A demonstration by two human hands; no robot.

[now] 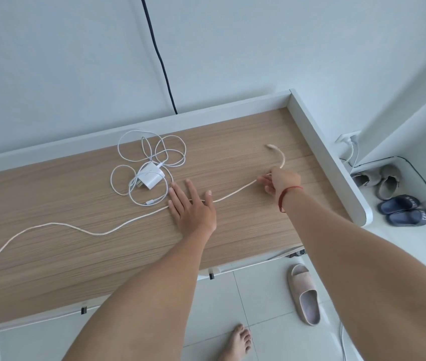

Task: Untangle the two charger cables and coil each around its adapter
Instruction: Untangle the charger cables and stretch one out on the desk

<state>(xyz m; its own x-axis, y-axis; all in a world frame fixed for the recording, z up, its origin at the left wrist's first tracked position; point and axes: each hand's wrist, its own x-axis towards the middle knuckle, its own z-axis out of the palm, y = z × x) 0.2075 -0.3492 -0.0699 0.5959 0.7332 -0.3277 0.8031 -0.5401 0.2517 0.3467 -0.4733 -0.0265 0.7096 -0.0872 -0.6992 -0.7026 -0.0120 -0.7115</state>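
The wood-grain bench (76,256), edged by a raised white rim along its back and right side, carries both chargers. A long cream cable (89,233) runs in from the left edge of the view and snakes across the bench top toward the right. It passes beneath the left hand (193,207), which lies flat on it with its fingers (189,188) straight and spread, gripping nothing and only pressing the cable down. The cable enters below the fingers and comes out beside the thumb. Farther right the cable rises slightly off the wood to the right hand (282,182), whose fingers (265,181) are curled and pinch it near its end. Past that pinch the last stretch curves up and back to a plug tip lying on the bench. A red string circles the right wrist. The white cable (152,152) lies in loose overlapping loops toward the back rim, apart from the cream one, its nearest loop just beside the left fingertips. Its white adapter (149,175) lies on its side among the loops, a little beyond those fingertips and not touched. On the tiled floor to the right are a beige slipper (304,295) and a dark pair (402,209).
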